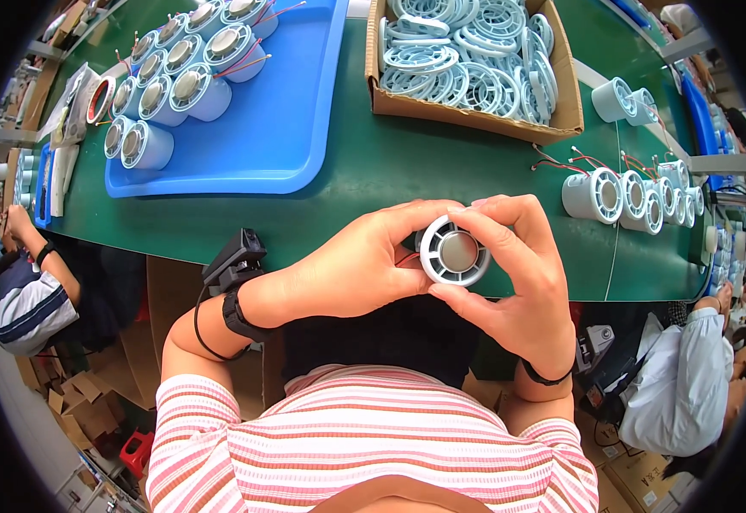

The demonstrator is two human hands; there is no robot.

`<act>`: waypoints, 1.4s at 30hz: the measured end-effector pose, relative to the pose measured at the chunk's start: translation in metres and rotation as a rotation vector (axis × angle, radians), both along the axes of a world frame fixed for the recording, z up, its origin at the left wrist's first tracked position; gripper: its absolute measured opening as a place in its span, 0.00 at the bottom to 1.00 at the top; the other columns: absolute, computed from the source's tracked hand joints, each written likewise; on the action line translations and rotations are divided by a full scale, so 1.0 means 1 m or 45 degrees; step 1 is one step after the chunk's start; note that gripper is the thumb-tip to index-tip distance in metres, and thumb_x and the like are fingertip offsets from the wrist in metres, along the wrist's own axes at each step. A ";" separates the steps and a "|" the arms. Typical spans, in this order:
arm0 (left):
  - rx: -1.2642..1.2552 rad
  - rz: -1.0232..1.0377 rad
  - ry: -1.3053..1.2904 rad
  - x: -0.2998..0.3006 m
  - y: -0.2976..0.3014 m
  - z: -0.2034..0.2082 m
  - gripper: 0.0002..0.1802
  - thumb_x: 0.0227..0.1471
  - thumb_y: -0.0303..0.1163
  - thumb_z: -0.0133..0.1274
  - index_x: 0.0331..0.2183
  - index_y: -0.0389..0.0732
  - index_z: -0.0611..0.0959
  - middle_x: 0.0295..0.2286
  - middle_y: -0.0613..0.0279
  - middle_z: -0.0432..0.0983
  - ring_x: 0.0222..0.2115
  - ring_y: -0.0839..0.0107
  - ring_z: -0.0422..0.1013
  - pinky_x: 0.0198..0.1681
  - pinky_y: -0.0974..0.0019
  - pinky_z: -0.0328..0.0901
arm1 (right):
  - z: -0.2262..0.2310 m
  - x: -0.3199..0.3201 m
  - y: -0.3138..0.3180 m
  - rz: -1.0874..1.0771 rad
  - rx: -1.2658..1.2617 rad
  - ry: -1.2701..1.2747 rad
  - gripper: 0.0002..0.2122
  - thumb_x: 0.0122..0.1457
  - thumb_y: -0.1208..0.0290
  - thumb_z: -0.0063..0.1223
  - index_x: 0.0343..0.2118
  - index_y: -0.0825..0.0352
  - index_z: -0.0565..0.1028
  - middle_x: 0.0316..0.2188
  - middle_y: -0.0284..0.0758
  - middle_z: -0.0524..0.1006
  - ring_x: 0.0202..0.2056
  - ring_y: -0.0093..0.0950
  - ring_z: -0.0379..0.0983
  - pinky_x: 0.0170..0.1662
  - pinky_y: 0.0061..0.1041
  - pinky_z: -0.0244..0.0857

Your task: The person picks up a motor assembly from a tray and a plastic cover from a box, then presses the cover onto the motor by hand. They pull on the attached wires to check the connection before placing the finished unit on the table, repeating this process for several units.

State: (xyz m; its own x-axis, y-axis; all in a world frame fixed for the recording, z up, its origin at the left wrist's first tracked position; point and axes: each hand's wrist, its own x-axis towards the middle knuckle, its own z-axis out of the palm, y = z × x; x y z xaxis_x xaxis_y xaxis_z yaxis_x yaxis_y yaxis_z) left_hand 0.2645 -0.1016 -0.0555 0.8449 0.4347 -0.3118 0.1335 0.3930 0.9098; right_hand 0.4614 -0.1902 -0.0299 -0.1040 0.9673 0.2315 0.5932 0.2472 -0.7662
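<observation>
Landmark: cardboard box (pixel 475 120) of pale-blue rings (pixel 484 85), on the green desk (pixel 373 175).
Held unit: a round unit (pixel 458 252) with a pale spoked rim and metal disc, on the person's side of the box, above the desk's near part.
Left hand: the left hand (pixel 373 255) has its fingers curled round the unit's left side; a red wire (pixel 407 257) shows beside the thumb.
Right hand: the right hand (pixel 518 274) pinches the rim, index finger above, thumb below.
Nearer hand: neither; both touch it, from opposite sides.
Axis: spoked face toward the person, so it seems to run away from them; exact tilt hidden by the fingers.
Left of box: blue tray (pixel 262 162) with disc-topped cups (pixel 206 96).
Right of box: wired pale cups (pixel 593 197), standing apart from it.
</observation>
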 end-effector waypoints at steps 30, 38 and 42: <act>0.749 0.514 -0.027 -0.004 -0.026 -0.024 0.25 0.67 0.29 0.52 0.62 0.33 0.69 0.62 0.48 0.63 0.41 0.68 0.80 0.38 0.71 0.76 | -0.025 0.055 -0.006 -0.620 0.373 -0.713 0.32 0.45 0.59 0.76 0.53 0.65 0.75 0.49 0.38 0.72 0.58 0.40 0.67 0.67 0.51 0.47; 1.103 0.491 -0.049 -0.002 -0.030 -0.030 0.20 0.64 0.22 0.51 0.57 0.33 0.74 0.60 0.46 0.64 0.39 0.71 0.80 0.35 0.74 0.74 | -0.037 0.087 -0.005 -0.943 0.436 -0.833 0.31 0.47 0.54 0.74 0.52 0.62 0.75 0.57 0.40 0.70 0.61 0.43 0.63 0.68 0.54 0.45; 1.078 0.522 -0.091 -0.001 -0.027 -0.033 0.18 0.61 0.22 0.57 0.52 0.32 0.79 0.57 0.44 0.69 0.38 0.67 0.82 0.33 0.74 0.75 | -0.049 0.106 -0.007 -1.061 0.410 -0.874 0.30 0.49 0.52 0.72 0.53 0.61 0.74 0.59 0.39 0.70 0.62 0.44 0.62 0.68 0.55 0.44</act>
State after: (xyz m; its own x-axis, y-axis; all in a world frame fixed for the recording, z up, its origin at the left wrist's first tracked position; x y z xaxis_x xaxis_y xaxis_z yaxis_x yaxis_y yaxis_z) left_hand 0.2637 -0.1282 -0.0885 0.5805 0.7606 0.2905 0.0644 -0.3985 0.9149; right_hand 0.5678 -0.1976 -0.0786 0.3451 0.7001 0.6251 0.9370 -0.2957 -0.1862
